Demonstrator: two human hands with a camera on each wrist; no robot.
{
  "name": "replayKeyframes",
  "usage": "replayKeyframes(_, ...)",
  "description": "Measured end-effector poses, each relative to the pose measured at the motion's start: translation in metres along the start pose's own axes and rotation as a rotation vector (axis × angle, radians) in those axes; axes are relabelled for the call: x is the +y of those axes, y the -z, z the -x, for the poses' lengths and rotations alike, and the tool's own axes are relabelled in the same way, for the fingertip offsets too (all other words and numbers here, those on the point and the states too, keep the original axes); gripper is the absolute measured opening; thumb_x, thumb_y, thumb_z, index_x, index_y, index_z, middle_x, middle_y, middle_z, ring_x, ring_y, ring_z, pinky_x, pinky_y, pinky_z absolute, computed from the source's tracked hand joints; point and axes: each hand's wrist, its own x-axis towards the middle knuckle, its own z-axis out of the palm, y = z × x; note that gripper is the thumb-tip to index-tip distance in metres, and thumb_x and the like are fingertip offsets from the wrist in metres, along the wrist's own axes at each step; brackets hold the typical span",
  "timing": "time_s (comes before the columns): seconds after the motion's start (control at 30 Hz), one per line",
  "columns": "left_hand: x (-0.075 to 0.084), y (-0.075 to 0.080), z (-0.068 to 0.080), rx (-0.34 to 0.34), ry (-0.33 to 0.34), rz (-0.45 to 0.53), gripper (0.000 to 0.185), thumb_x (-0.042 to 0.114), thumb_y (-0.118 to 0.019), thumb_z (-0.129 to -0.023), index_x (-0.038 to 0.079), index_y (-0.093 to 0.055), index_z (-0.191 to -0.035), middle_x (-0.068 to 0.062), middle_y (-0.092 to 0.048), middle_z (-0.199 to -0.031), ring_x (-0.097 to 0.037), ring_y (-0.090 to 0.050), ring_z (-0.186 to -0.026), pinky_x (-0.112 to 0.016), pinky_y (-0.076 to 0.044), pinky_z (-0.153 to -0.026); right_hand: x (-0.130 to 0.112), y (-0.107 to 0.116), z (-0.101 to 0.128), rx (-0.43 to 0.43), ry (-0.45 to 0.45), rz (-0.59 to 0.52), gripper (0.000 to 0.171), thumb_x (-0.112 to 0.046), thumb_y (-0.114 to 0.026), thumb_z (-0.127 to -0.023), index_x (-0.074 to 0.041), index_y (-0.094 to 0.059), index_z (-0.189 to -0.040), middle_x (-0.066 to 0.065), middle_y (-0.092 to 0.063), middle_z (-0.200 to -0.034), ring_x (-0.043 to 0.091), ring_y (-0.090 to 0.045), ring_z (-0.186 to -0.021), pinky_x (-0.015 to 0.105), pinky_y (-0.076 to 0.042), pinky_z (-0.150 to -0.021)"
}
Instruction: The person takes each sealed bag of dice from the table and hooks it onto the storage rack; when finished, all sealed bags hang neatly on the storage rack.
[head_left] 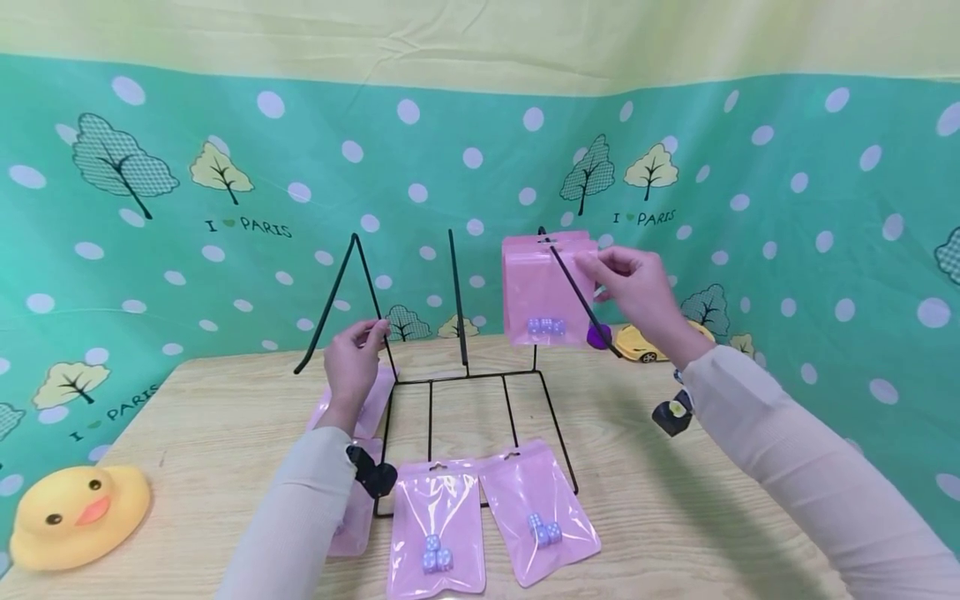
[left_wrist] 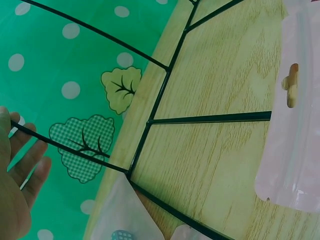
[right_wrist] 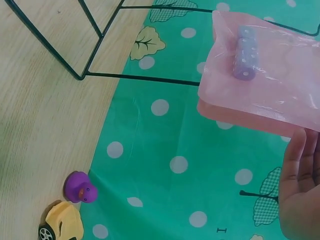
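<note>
A black wire display rack [head_left: 495,376] stands on the table, its prongs angling down toward me. My left hand [head_left: 351,362] pinches the rack's left upright between thumb and fingers; the left wrist view shows the wire [left_wrist: 85,156] running past those fingertips. Pink zip pouches [head_left: 549,292] hang one in front of another on the right prong, with purple dice [head_left: 547,326] visible inside the front one. At their upper right edge, my right hand [head_left: 637,287] pinches a pouch. Behind the pouches, in the right wrist view, part of the rack is hidden.
Two pink dice pouches, one left [head_left: 437,517] and one right [head_left: 536,500], lie at the rack's front. More pouches [head_left: 356,525] lie partly under my left arm. A yellow duck [head_left: 78,517] sits at left; a purple duck [right_wrist: 80,187] and yellow toy car [right_wrist: 65,220] sit at right.
</note>
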Motion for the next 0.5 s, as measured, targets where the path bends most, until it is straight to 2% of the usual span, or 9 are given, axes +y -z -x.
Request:
replayKeyframes(0.3, -0.0006, -0.0005, 0.0008, 0.012, -0.007, -0.008, 0.038, 0.036, -0.059, -0.105, 0.005, -0.072, -0.123, -0.016, -0.073, -0.116, -0.032, -0.073, -0.102, -0.046, -0.057, -0.086, 0.0011, -0.0043, -0.0058, 0.061, 0.013, 0.059, 0.037, -0.044, -0.073, -0.094, -0.007, -0.075, -0.097, -0.002, -0.070, -0.084, 0.013, -0.062, -0.073, 0.026, -0.058, -0.066)
replayKeyframes(0.5, 0.0000, -0.0009, 0.0005, 0.019, -0.019, -0.017, 0.036, 0.034, -0.059, -0.105, 0.004, -0.072, -0.122, -0.017, -0.074, -0.115, -0.033, -0.073, -0.101, -0.047, -0.057, -0.084, 0.0005, -0.0068, -0.0078, 0.097, 0.002, 0.125, 0.045, -0.051, -0.073, -0.091, -0.007, -0.075, -0.097, 0.001, -0.068, -0.088, 0.017, -0.063, -0.071, 0.023, -0.056, -0.063)
